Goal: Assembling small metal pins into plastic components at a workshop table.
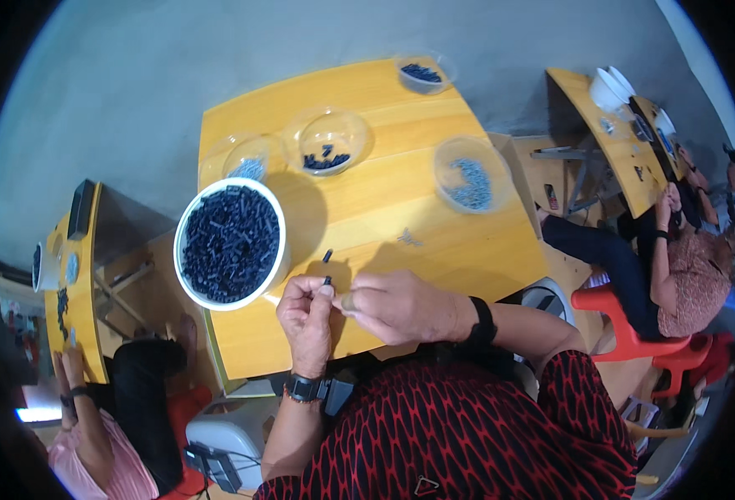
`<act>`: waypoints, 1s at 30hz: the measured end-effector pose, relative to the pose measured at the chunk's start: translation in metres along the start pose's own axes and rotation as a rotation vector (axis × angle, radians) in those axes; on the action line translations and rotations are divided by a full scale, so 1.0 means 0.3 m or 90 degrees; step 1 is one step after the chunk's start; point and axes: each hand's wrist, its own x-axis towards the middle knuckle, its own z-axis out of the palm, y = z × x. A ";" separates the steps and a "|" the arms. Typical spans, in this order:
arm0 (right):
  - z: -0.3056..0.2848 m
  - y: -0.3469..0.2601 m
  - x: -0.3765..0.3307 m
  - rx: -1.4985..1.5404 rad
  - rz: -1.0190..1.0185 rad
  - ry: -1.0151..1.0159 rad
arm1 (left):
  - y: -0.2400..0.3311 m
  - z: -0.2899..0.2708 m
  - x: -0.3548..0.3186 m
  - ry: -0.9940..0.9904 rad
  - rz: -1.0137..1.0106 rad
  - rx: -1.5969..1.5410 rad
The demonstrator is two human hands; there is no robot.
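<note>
Pinching a stubby black piece (327,281) in the near-closed left hand (306,321), over a smooth wood table (384,196), near a round white tub (285,260); curling the right hand (402,307) alongside, cannot tell around what

Two grips, one left grip (307,323) and one right grip (407,304), are seen at one yellow surface (367,204) bearing one white bucket (282,265) and four clear bowls (326,127): two with black pieces (327,161), two with small grey pieces (471,185). One loose black piece (327,256) lies out; one held black piece (327,281) shows at the left. The bucket's and bowls' contents are too many to count. Beyond, at least one co-worker (130,442) sits left, and at least two red stools (622,337) stand right.
</note>
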 end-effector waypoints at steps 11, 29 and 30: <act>-0.583 0.218 -0.060 -0.381 0.345 -0.003 | 0.000 0.018 0.000 -0.038 -0.007 0.061; -0.549 0.380 -0.040 -0.339 0.208 -0.260 | 0.019 0.034 -0.011 -0.046 0.009 0.184; -0.548 0.387 -0.039 -0.342 0.184 -0.250 | 0.023 0.037 -0.013 -0.047 0.008 0.186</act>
